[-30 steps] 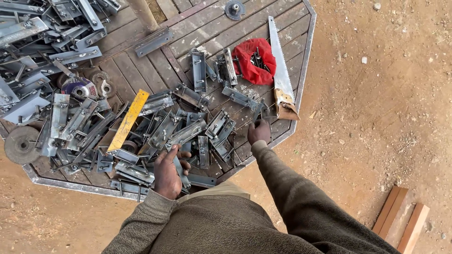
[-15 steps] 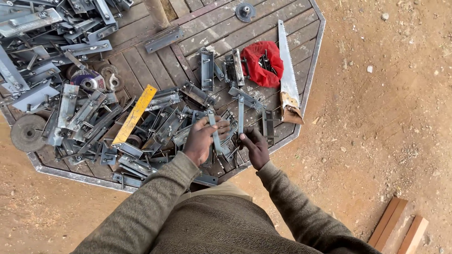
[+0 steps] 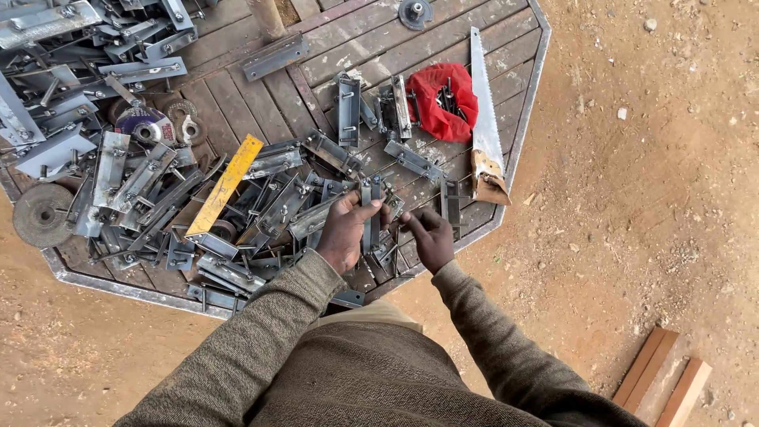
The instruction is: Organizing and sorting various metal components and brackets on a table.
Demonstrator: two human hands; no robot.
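Seen from above, over an octagonal wooden tabletop (image 3: 237, 103) with a metal rim, set on bare orange dirt. Left hand (image 3: 345, 233) curled shut around a grey metal bracket (image 3: 370, 213), held upright just above the boards near the tabletop's near edge. Right hand (image 3: 432, 237) just beside it, fingers bent down among loose pieces on the boards; whether anything is pinched there, impossible to tell. Hands close together, not touching.

Heaped across the left half: a dense pile of similar grey brackets (image 3: 142, 182), tangled and overlapping. Lying on that pile, tilted, a yellow flat bar (image 3: 225, 183). Near the far left edge, a round grinding disc (image 3: 41, 215); further up, a purple-labelled disc (image 3: 142, 124). On the right side of the tabletop, a red cloth (image 3: 443, 99) holding small dark parts, and just beside it a handsaw (image 3: 484, 119), blade pointing away, wooden handle toward the near rim. On the dirt at lower right, well apart from the tabletop, short wooden blocks (image 3: 662, 378).
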